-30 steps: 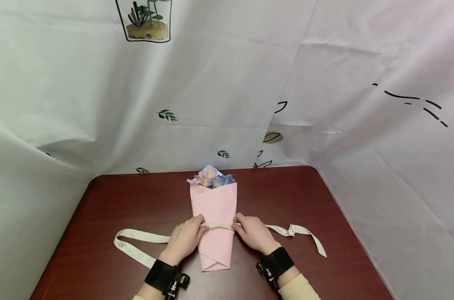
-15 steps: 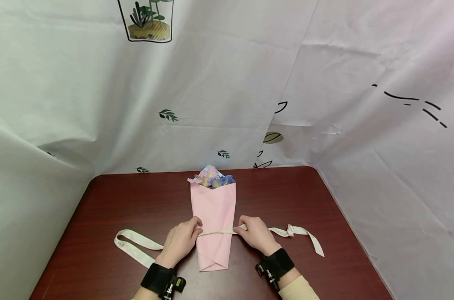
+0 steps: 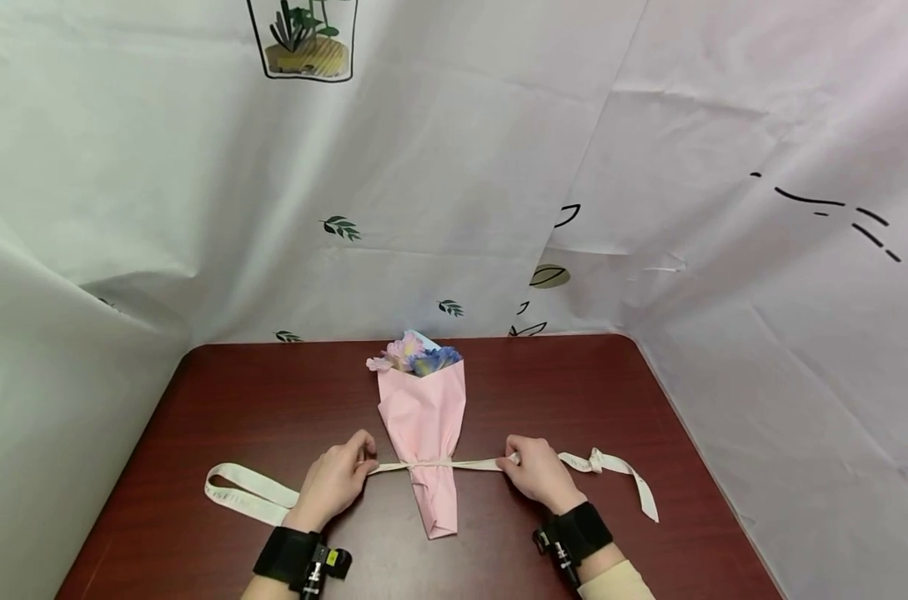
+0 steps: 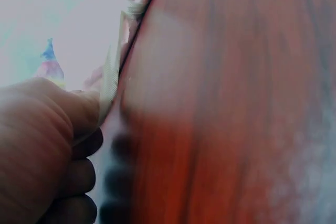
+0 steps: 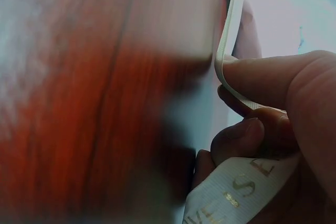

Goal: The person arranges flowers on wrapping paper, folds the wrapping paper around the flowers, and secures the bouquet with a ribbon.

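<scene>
A bouquet wrapped in pink paper (image 3: 423, 408) lies on the table, with pink and blue flowers (image 3: 416, 354) at its far end. Round its lower part runs a cream ribbon (image 3: 478, 465), drawn taut to both sides and crossed over the front, where the paper is gathered into creases. My left hand (image 3: 337, 479) pinches the ribbon between thumb and fingers to the left of the bouquet. On the other side my right hand (image 3: 538, 473) pinches the other length. Gold lettering shows on the ribbon's tail (image 5: 241, 190) under the fingers in the right wrist view.
A loop of slack ribbon (image 3: 243, 492) lies on the table left of the left hand. The knotted ribbon end (image 3: 611, 467) trails to the right. A white printed curtain (image 3: 454, 192) stands behind the dark red table (image 3: 273, 400).
Both hands have moved apart, pulling the ribbon tight. The wrapping has narrowed and creased at the ribbon, and its lower end has turned slightly. The left-side ribbon loop has shifted left.
</scene>
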{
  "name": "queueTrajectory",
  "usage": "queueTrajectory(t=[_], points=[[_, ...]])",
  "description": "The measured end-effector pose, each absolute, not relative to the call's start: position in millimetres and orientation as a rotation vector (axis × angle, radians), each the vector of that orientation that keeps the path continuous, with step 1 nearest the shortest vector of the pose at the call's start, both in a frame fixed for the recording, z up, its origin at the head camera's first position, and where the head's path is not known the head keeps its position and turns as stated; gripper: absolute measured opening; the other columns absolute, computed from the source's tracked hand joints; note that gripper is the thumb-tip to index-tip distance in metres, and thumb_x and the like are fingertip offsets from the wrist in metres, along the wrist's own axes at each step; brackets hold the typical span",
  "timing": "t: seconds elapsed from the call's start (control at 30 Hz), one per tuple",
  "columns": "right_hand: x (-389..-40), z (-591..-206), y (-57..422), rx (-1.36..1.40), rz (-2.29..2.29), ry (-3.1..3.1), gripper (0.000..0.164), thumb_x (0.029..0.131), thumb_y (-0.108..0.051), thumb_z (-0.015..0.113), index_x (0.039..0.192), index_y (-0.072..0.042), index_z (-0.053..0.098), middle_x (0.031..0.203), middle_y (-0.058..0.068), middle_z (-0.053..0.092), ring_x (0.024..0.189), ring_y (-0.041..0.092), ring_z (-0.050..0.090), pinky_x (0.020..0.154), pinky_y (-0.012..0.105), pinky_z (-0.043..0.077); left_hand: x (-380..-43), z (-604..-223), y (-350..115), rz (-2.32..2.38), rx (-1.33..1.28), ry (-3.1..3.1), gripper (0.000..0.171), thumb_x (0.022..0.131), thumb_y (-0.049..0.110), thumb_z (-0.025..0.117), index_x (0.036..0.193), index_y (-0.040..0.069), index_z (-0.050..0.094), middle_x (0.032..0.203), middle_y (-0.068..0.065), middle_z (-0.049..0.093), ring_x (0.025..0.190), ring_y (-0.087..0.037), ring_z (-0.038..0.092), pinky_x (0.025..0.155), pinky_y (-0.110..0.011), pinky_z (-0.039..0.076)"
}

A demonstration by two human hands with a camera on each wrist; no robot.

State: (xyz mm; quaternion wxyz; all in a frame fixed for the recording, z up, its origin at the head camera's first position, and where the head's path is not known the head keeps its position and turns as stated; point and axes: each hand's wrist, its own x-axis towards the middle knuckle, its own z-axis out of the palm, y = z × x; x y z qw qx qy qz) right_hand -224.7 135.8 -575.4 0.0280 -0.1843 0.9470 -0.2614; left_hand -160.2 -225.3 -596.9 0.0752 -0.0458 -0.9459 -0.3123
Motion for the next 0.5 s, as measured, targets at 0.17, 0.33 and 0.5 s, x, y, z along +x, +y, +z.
queueTrajectory(t=[0.17,0.33,0.5], points=[[-227.2,-576.4,141.8,-0.607,-0.831,2.939,0.034,0.095,-0.014,0.085,0.077,-0.021,0.056,0.064,-0.009,0.047,0.059,0.011,0.046,0.056,0.032,0.038,-157.6,-596.1,-238.3,-0.934,-0.113,-2.85,0.026,0.096,0.008,0.087,0.101,0.019,0.065,0.068,0.013,0.047,0.055,-0.004,0.044,0.053,-0.029,0.038],[-233.8,-589.0,157.0,-0.761,-0.918,2.975,0.03,0.096,-0.016,0.081,0.079,-0.02,0.057,0.064,-0.01,0.045,0.058,0.011,0.044,0.055,0.033,0.037,-155.1,-594.7,-253.3,-0.919,-0.082,-2.862,0.026,0.097,0.009,0.086,0.098,0.02,0.062,0.068,0.013,0.047,0.055,-0.005,0.043,0.053,-0.029,0.036],[-240.3,-595.4,165.8,-0.729,-0.939,2.961,0.032,0.094,-0.016,0.082,0.076,-0.018,0.055,0.063,-0.008,0.045,0.058,0.013,0.045,0.056,0.035,0.04,-153.9,-592.8,-266.9,-0.934,-0.042,-2.899,0.023,0.101,0.01,0.083,0.1,0.02,0.062,0.069,0.01,0.048,0.055,-0.008,0.044,0.054,-0.028,0.035]])
